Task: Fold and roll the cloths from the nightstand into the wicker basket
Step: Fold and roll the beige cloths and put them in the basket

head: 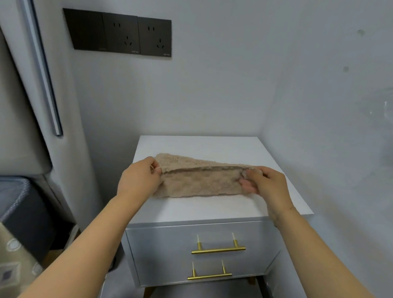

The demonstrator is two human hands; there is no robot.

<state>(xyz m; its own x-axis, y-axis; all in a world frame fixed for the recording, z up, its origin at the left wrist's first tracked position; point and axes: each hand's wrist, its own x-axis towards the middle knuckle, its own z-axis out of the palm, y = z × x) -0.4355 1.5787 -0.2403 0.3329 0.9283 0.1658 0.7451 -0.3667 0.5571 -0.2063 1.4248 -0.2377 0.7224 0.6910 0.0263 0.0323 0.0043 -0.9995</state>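
The cloth is a beige, fluffy piece held just above the top of the white nightstand, its lower edge resting on or near that surface. The left hand pinches the cloth's left upper corner; the right hand pinches the right upper corner, fingers curled into the pile. The material appears light, soft and limp (it sags between the two grips), so it should fold without resistance but will not hold a crease unaided. Recommended hold points: the corners or the doubled upper edge, with the span kept taut.

The nightstand top is smooth and flat, suitable for pressing and rolling. The unit has two drawers with brass handles and stands in a wall corner. A dark socket panel is mounted on the wall above. The wicker basket is not in view.
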